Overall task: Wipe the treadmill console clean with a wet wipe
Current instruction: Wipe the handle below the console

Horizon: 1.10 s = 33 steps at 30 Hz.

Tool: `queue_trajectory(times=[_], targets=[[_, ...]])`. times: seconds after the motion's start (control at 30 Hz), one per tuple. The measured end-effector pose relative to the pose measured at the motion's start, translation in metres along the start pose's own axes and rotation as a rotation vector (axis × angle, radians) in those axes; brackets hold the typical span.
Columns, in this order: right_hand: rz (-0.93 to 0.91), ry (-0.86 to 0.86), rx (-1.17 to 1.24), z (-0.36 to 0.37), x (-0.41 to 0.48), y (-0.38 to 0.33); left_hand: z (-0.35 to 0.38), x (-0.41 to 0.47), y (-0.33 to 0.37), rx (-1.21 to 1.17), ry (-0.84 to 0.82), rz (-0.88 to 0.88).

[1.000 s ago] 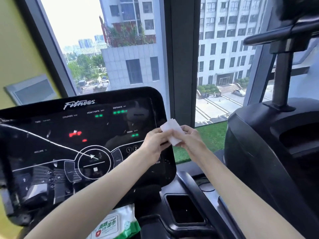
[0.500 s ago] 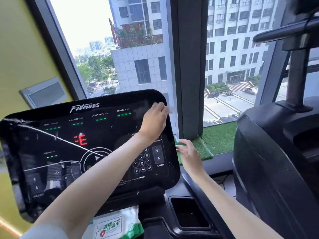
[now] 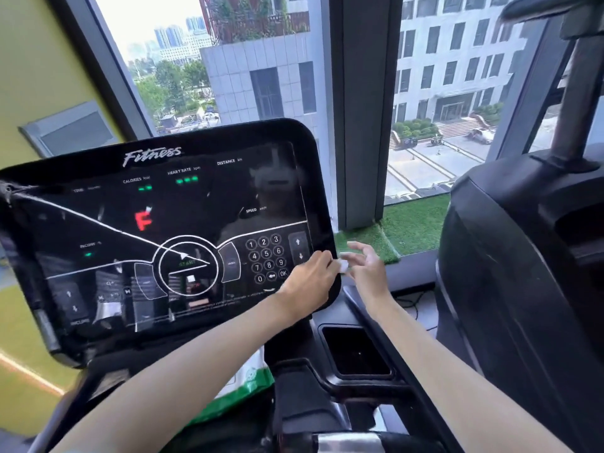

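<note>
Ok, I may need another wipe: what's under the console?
A white and green wipes pack lies below the console. Only its right part shows; the left forearm crosses over the rest, so most of its label and any opening are hidden.

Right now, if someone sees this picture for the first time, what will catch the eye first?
The big black treadmill console fills the left half, with a red F glowing on its screen. At its lower right corner, the left hand seems to pinch a small white wet wipe, the right hand open beside it. Behind, windows show city buildings.
</note>
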State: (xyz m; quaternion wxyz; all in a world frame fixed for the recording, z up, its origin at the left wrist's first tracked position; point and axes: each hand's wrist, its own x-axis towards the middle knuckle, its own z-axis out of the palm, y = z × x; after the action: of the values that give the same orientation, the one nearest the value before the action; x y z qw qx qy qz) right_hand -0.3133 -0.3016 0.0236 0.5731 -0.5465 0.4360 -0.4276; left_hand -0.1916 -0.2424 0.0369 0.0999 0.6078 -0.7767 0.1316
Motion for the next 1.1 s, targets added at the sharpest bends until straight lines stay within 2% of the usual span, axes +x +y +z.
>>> queue_trajectory(times=[0.07,0.13,0.17,0.27,0.3,0.33,0.4,0.5,0.67,0.73,0.87,0.93,1.0,1.1], targets=[[-0.001,-0.028,-0.035,-0.004,-0.004,0.003,0.009,-0.010,0.007,0.029,-0.105,0.019],[-0.002,-0.046,-0.069,-0.009,-0.007,0.004,0.006,-0.014,0.011,-0.051,-0.198,-0.037],[0.001,-0.048,-0.080,-0.012,-0.008,0.003,-0.001,-0.015,0.013,-0.135,-0.118,-0.060],[0.031,-0.035,-0.077,-0.020,-0.009,0.003,-0.026,0.000,0.004,-0.306,0.400,-0.196],[0.045,-0.034,-0.070,-0.021,-0.010,0.002,-0.032,0.008,-0.001,-0.273,0.504,-0.221],[0.051,-0.037,-0.058,-0.021,-0.010,0.003,-0.038,0.016,-0.004,-0.215,0.516,-0.206],[0.058,-0.048,-0.049,-0.019,-0.012,0.005,-0.034,0.028,-0.006,-0.072,0.413,-0.107],[0.066,-0.049,-0.043,-0.017,-0.011,0.009,-0.010,0.019,0.000,0.133,0.161,0.062],[0.091,-0.050,-0.079,-0.012,-0.010,0.018,0.007,-0.001,-0.001,0.163,-0.009,0.188],[0.095,-0.048,-0.101,-0.011,-0.011,0.022,0.012,-0.009,0.002,0.150,-0.058,0.179],[0.119,-0.052,-0.064,-0.008,-0.015,0.022,0.019,-0.019,0.021,0.168,-0.194,-0.011],[0.125,-0.056,-0.055,-0.006,-0.018,0.021,0.023,-0.022,0.027,0.180,-0.202,-0.050],[0.130,-0.057,-0.042,-0.003,-0.022,0.018,0.029,-0.028,0.032,0.214,-0.185,-0.024],[0.125,-0.049,-0.016,-0.005,-0.026,0.012,0.045,-0.045,0.041,0.359,-0.234,0.136]])
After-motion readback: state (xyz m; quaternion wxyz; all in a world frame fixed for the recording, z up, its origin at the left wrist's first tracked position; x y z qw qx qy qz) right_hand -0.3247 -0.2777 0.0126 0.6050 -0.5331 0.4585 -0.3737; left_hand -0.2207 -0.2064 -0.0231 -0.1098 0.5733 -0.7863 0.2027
